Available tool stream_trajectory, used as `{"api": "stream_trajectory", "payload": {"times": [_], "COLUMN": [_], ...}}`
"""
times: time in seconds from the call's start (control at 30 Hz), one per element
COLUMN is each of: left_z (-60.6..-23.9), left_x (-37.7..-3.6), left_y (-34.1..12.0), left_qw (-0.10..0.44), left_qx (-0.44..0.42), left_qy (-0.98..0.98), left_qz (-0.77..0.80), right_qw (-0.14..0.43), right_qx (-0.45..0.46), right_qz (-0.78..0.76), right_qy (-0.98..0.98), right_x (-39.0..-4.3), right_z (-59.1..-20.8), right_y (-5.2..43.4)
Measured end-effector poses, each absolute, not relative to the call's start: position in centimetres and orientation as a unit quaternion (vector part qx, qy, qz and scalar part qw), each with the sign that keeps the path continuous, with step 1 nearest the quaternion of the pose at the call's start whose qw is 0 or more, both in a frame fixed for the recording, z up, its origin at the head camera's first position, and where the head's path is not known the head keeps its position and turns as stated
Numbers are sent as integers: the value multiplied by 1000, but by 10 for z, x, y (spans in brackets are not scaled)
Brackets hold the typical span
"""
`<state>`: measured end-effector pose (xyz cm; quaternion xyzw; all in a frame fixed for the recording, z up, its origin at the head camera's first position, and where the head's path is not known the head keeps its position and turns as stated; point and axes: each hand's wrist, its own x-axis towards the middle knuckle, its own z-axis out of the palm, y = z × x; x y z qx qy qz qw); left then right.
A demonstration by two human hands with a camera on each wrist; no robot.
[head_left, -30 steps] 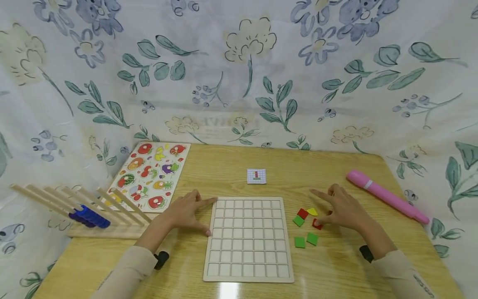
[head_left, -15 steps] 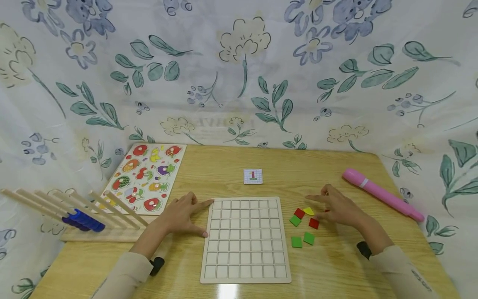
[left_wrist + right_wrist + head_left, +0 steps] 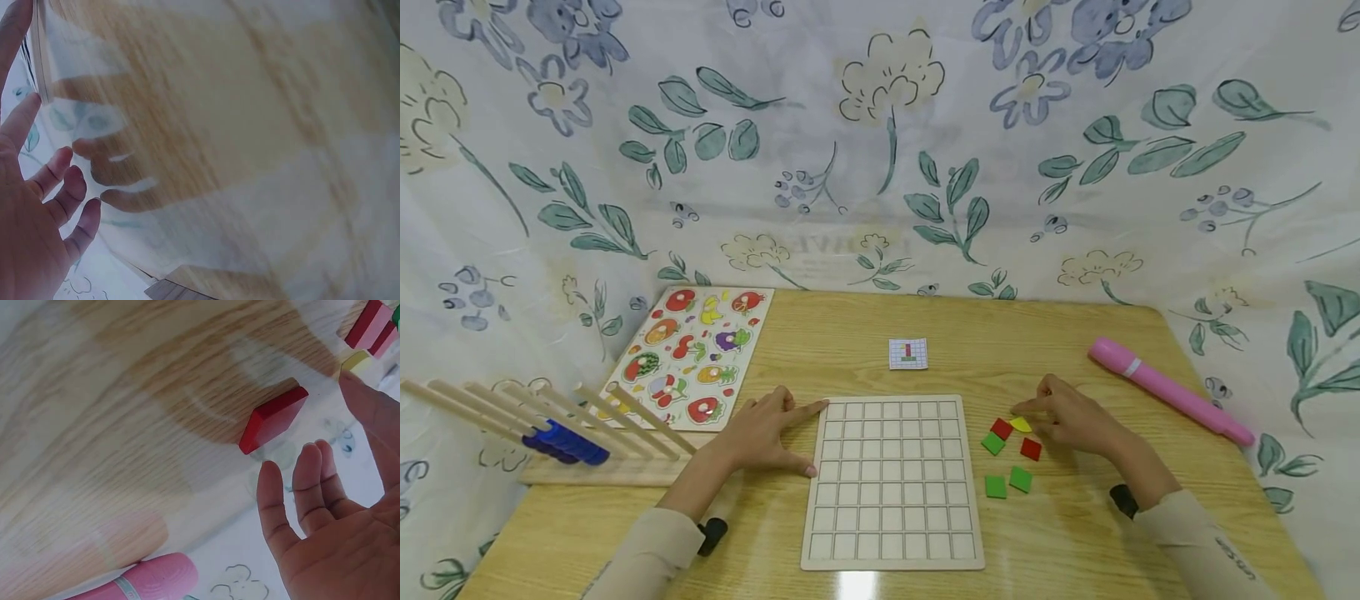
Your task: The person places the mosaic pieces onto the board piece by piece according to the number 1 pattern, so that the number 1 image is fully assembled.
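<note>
My left fingers (image 3: 803, 412), spread, only rest against the board (image 3: 891, 471); right fingers (image 3: 1033, 405) meet the yellow tile (image 3: 1021, 425), toward the right edge of the surface (image 3: 1075, 533), grip unclear; best pinch opposite sides.

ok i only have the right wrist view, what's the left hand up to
Observer: The left hand touches the left edge of the board with its fingers.
Operator: right, and i catch a bit of green top right, is there more
Observer: Yes, the head view shows three green tiles: one right beside a red tile, two nearer the person.
Operator: ok and what's past the board
Observer: A small card, printed with a grid and a coloured figure.
</note>
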<state>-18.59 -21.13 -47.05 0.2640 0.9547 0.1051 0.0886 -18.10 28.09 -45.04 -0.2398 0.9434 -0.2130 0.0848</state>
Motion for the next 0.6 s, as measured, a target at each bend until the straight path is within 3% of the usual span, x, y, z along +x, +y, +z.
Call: {"api": "stream_trajectory", "payload": {"times": [0.6], "left_z": [-472], "left_x": [-184], "left_y": [-211], "left_qw": [87], "left_qx": [255], "left_qy": [956], "left_qz": [114], "right_qw": [36], "right_qx": [-231], "right_qz": [-231], "right_qy": [944], "right_x": [-174], "right_z": [-459], "right_y": [278]}}
